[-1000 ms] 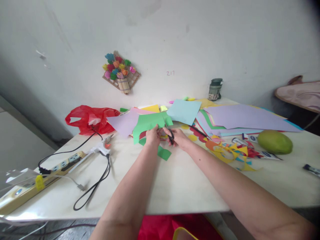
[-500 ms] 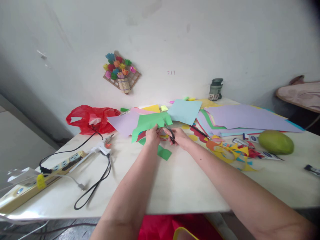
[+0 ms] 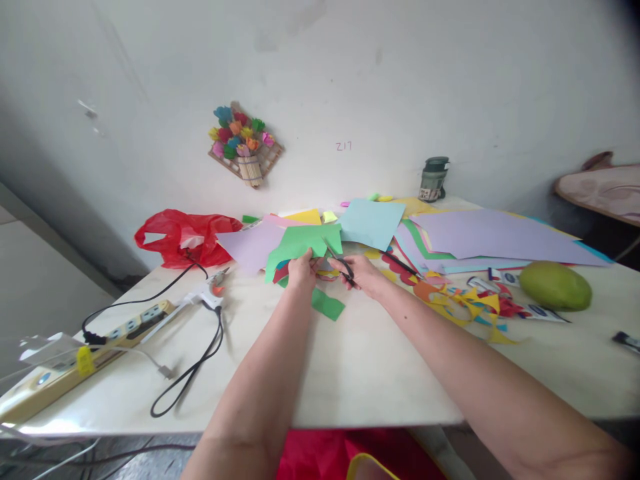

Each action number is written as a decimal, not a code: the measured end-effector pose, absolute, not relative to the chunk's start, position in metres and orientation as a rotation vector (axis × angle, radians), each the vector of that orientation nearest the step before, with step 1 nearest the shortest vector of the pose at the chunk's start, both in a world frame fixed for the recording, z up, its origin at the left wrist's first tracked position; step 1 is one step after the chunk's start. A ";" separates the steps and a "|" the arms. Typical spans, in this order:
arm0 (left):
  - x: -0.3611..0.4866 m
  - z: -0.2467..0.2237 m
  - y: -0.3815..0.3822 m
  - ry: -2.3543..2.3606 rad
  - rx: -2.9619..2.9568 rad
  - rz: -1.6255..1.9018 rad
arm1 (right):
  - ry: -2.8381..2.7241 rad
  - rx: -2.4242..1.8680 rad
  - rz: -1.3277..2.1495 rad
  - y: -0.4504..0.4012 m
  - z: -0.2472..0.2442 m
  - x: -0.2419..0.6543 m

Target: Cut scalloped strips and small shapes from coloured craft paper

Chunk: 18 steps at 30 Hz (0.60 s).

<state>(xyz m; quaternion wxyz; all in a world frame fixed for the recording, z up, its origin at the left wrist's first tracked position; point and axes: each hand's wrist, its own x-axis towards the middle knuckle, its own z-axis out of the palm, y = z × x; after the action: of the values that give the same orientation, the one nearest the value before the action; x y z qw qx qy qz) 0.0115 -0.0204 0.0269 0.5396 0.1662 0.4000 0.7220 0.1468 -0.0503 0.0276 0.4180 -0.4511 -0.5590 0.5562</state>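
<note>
My left hand [image 3: 303, 268] pinches the lower edge of a green sheet of paper [image 3: 300, 241], thumb on top. In my right hand [image 3: 361, 273] is a pair of scissors [image 3: 346, 268] with black handles, its blades reaching into a cut near the right end of the sheet. Below my hands a green paper offcut [image 3: 328, 305] lies on the table. Red and yellow paper pieces show partly beneath the sheet. A light blue sheet [image 3: 373, 225] lies just behind, to the right of the green one.
Paper scraps [image 3: 465, 303], glue tubes [image 3: 543, 312] and a green mango-like fruit [image 3: 555, 285] lie at right, before stacked purple paper [image 3: 500, 233]. On the left are a glue gun [image 3: 210, 293], a power strip [image 3: 125, 330], cables and a red plastic bag [image 3: 200, 233].
The scissors and my right hand have shifted slightly right and down, while the green sheet has turned a little in my left hand. The view has shifted slightly.
</note>
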 end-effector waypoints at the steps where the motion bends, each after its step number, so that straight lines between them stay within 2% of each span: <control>1: 0.011 0.027 -0.020 0.955 0.398 1.711 | -1.400 -1.127 1.398 -0.050 0.027 0.147; 18: -0.008 0.018 -0.013 1.028 0.517 1.654 | -1.405 -1.133 1.470 -0.052 0.033 0.151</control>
<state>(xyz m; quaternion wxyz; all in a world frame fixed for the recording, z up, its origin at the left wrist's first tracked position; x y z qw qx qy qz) -0.0076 -0.0129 0.0185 0.5339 0.2171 0.4314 0.6941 0.1508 -0.0522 0.0329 0.3960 -0.4469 -0.5542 0.5799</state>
